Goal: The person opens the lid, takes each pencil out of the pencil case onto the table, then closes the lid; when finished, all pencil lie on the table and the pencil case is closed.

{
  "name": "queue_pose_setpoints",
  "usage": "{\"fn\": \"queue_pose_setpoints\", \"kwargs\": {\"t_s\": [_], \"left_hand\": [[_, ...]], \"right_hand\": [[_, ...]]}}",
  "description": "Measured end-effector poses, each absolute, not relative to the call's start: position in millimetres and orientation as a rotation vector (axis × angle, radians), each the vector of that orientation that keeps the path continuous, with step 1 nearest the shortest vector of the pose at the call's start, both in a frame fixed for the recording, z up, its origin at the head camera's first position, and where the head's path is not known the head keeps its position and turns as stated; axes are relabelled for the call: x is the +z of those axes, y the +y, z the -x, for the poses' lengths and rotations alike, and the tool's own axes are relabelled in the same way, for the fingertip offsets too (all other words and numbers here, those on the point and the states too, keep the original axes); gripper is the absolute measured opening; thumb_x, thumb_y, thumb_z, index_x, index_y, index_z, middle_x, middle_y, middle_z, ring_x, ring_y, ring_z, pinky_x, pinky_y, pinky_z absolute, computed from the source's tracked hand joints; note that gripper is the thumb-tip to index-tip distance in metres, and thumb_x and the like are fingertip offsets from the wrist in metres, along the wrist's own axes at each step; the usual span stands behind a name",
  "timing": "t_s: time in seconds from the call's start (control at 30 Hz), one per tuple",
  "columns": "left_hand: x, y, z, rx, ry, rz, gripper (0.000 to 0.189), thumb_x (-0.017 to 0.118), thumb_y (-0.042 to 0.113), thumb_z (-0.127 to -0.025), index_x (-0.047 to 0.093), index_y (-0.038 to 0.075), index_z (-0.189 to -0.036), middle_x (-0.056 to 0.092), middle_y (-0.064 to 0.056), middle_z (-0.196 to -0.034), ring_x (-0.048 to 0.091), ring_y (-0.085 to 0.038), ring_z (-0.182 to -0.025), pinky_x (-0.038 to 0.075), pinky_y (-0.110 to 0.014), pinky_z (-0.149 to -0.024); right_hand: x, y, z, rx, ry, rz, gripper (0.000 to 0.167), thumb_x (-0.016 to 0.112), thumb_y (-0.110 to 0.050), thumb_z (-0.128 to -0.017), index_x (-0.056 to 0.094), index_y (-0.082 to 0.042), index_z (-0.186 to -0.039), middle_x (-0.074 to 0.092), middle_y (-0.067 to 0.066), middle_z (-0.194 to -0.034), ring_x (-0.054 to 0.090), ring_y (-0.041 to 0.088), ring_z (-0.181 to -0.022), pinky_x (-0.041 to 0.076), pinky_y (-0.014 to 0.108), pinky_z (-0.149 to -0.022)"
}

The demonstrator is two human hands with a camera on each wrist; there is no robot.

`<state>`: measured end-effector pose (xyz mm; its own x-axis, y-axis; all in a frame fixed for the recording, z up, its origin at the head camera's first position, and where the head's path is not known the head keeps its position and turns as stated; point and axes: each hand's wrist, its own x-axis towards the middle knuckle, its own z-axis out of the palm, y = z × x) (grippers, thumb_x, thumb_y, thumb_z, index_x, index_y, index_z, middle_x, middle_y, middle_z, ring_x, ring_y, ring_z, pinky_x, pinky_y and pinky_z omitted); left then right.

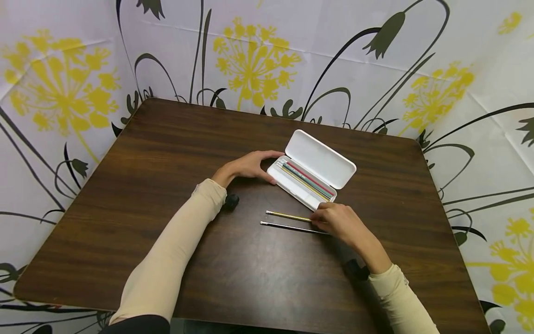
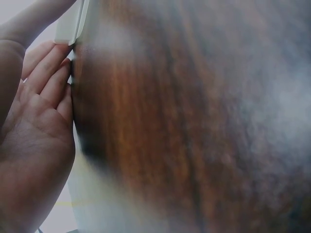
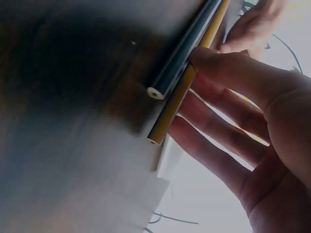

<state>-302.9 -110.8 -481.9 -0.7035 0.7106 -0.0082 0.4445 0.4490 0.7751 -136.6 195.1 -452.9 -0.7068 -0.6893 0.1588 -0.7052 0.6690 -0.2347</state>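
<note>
Flowery backdrop [image 1: 252, 69] hung behind a dark wood-grain tabletop [image 1: 125, 208]. Left hand [image 1: 250, 164] gripped the 9 o'clock end of the white pencil case [image 1: 294, 186], which sat around 2 o'clock of the tabletop's middle. Off the case's 7 o'clock were a dark pencil [image 1: 288, 227] and a yellow pencil [image 1: 288, 215]. Lid [image 1: 321, 160] stood open toward 1 o'clock, several pencils [image 1: 308, 180] inside. Right hand [image 1: 338, 221], at 5 o'clock, pinched the yellow one. Looked partway done imo: some pencils in, two out, lid up.
</note>
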Motion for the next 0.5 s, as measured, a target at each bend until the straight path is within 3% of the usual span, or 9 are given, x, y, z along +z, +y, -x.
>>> {"fn": "queue_pose_setpoints", "kwargs": {"t_s": [0.23,0.5], "left_hand": [[-481,-109,303,1.116,2.374,-1.002,0.092,0.089,0.03,-0.072,0.042,0.018,-0.15,0.045,-0.001,-0.147,0.037,-0.017,-0.134,0.028,-0.037,-0.11],[-483,-109,303,1.133,2.369,-0.976,0.091,0.09,0.03,-0.072,0.043,0.019,-0.149,0.045,0.001,-0.147,0.037,-0.016,-0.134,0.027,-0.036,-0.11]], "right_hand": [[-443,196,145,0.49,-2.794,-1.126,0.011,0.08,-0.015,-0.082,0.078,-0.015,-0.093,0.067,-0.006,-0.085,0.061,0.01,-0.069,0.049,0.031,-0.058],[-433,190,194,0.555,-2.765,-0.689,0.013,0.078,-0.01,-0.083,0.077,-0.005,-0.095,0.068,0.005,-0.085,0.067,0.021,-0.073,0.051,0.041,-0.061]]}}
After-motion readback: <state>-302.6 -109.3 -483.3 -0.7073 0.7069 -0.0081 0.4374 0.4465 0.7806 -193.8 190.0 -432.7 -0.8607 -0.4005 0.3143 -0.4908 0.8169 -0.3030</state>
